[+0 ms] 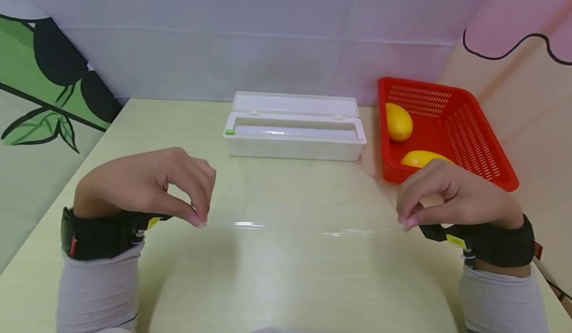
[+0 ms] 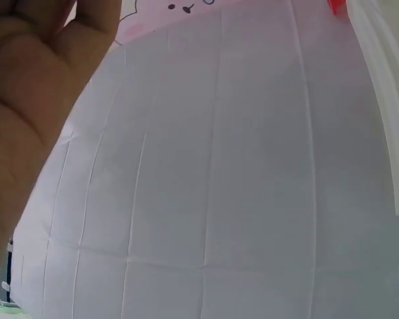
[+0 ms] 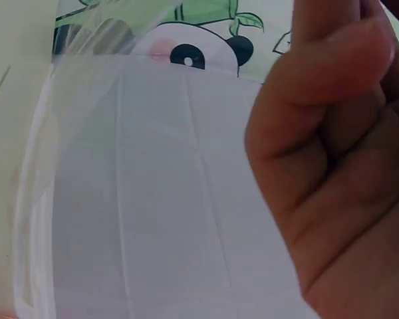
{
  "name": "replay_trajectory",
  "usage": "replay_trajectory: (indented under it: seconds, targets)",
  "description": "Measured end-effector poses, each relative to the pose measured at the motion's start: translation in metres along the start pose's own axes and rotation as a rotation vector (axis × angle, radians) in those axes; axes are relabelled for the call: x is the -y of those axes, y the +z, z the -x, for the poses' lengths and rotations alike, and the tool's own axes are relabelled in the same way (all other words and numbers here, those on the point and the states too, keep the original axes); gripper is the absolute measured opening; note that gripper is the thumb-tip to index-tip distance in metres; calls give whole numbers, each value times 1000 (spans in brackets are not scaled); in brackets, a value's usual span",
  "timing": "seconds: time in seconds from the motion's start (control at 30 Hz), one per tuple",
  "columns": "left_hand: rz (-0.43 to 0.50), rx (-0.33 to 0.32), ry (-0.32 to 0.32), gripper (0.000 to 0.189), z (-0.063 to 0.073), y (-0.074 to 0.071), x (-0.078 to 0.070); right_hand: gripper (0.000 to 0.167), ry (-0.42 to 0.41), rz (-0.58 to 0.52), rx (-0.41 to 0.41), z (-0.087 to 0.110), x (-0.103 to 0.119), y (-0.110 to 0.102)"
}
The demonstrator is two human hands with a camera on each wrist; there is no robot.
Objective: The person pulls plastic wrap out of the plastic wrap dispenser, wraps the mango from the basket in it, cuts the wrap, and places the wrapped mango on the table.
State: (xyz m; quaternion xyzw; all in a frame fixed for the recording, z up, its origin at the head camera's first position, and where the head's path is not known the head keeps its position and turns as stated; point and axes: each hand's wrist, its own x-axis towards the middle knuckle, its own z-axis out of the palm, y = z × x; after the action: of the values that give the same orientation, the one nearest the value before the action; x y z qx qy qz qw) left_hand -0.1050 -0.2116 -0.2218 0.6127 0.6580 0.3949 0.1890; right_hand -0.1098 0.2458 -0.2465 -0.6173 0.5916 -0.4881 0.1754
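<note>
A sheet of clear cling film [image 1: 250,225] is stretched between both hands above the table, its near edge showing as shiny streaks. My left hand [image 1: 165,186] pinches one corner between thumb and fingers. At the other corner, my right hand [image 1: 456,194] pinches the film the same way. Beyond them stands a white cling film dispenser [image 1: 295,148], lid [image 1: 295,105] raised, with a film roll [image 1: 295,131] inside. The film's far edge is too transparent to trace. In the right wrist view, creased film [image 3: 113,30] hangs beside the right hand [image 3: 339,146].
A red plastic basket [image 1: 469,144] stands at the back right, just past the right hand. Two yellow mangoes [image 1: 399,122] lie in it, one partly hidden by that hand. A printed cloth [image 1: 268,65] hangs behind the pale wooden table [image 1: 277,293].
</note>
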Motion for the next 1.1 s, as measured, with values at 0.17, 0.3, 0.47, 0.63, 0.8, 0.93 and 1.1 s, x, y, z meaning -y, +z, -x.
replay_trajectory:
  seconds: [0.17, 0.3, 0.47, 0.63, 0.8, 0.93, 1.1]
  targets:
    - [-40, 175, -145, 10, -11, 12, 8, 30, 278, 11, 166, 1, -18, 11]
    - [-20, 274, -305, 11, -22, 22, 13, 13, 424, -22, 255, -6, -33, 21]
    - [2, 339, -545, 19, -27, 30, 15, 5, 579, -104, 340, -15, -50, 35]
    - [18, 416, -653, 19, -33, 40, 24, 5, 730, -131, 383, -22, -61, 49]
    - [24, 487, -671, 16, -41, 49, 40, 8, 855, -116, 403, -26, -71, 60]
    - [31, 519, -670, 13, -45, 56, 53, 8, 891, -113, 431, -28, -82, 66]
    - [23, 535, -732, 14, -48, 63, 63, 6, 884, -130, 464, -28, -96, 68]
